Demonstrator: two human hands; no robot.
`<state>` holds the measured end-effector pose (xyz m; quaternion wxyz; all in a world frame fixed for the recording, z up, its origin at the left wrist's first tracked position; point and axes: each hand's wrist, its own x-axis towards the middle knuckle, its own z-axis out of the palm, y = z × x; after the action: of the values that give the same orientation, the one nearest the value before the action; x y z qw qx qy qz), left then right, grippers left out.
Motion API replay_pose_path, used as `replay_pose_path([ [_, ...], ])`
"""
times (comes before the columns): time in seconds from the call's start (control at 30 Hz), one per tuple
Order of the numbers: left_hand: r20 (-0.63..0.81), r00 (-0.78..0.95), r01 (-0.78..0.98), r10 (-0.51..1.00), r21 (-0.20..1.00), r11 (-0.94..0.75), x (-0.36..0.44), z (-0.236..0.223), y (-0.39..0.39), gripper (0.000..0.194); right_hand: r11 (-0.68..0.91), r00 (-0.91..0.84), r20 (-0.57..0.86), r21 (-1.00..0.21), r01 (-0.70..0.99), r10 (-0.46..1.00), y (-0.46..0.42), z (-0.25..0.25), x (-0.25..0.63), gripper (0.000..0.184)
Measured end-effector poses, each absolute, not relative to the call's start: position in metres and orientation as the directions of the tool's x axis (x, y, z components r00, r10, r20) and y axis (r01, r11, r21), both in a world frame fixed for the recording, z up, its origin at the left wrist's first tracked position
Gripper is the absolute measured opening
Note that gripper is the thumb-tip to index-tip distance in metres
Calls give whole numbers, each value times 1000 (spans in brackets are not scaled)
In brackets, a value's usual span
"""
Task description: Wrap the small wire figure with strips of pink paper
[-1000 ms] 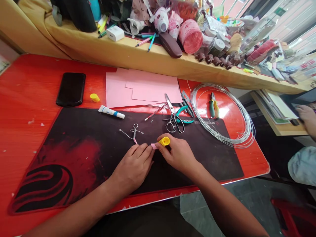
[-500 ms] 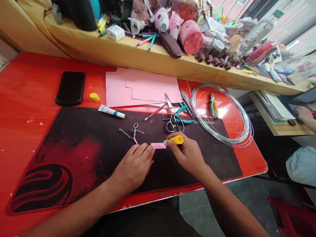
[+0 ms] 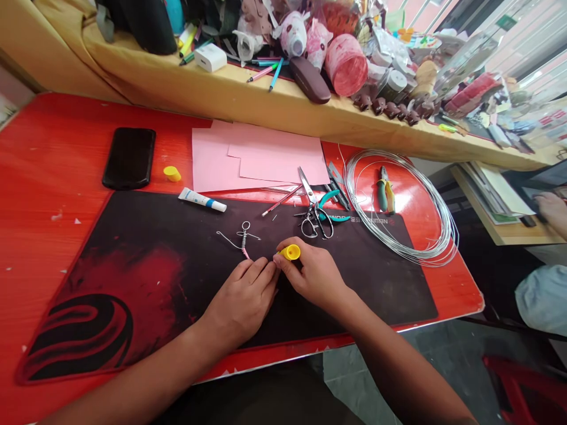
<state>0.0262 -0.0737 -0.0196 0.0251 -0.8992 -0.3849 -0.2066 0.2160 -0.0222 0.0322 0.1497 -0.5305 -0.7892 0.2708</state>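
Note:
My right hand (image 3: 316, 274) grips a yellow glue stick (image 3: 291, 252), its open yellow end facing up toward me. My left hand (image 3: 245, 295) lies palm down on the dark mat, fingers together, pressing on a pink paper strip that both hands now cover. Fingertips of the two hands nearly meet. Just beyond the left fingers is a small twisted wire figure (image 3: 244, 237) with a loop for a head; pink paper wraps its lower part, which runs under those fingers. The yellow cap (image 3: 172, 173) lies apart on the red table.
Scissors (image 3: 313, 212) and a white tube (image 3: 202, 199) lie on the mat (image 3: 354, 265). Behind are pink paper sheets (image 3: 283, 156), a phone (image 3: 129, 158), a wire coil (image 3: 436, 203) and pliers (image 3: 385, 192). A cluttered shelf borders the back. Another person's hand (image 3: 551, 209) is far right.
My right hand has moved left with the glue stick, along the pink strip to my left fingertips, so the strip is now covered. The left hand stays in place.

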Motion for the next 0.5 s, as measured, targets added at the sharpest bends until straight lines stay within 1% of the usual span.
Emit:
replay_pose_path([
  [0.2, 383, 618, 703, 687, 123, -701, 26, -20, -74, 34, 298, -385, -60, -529, 794, 921, -25, 32, 221, 17],
  [0.5, 387, 623, 702, 680, 107, -704, 26, -19, -74, 32, 261, -332, -41, -530, 807, 943, -28, 33, 236, 17],
])
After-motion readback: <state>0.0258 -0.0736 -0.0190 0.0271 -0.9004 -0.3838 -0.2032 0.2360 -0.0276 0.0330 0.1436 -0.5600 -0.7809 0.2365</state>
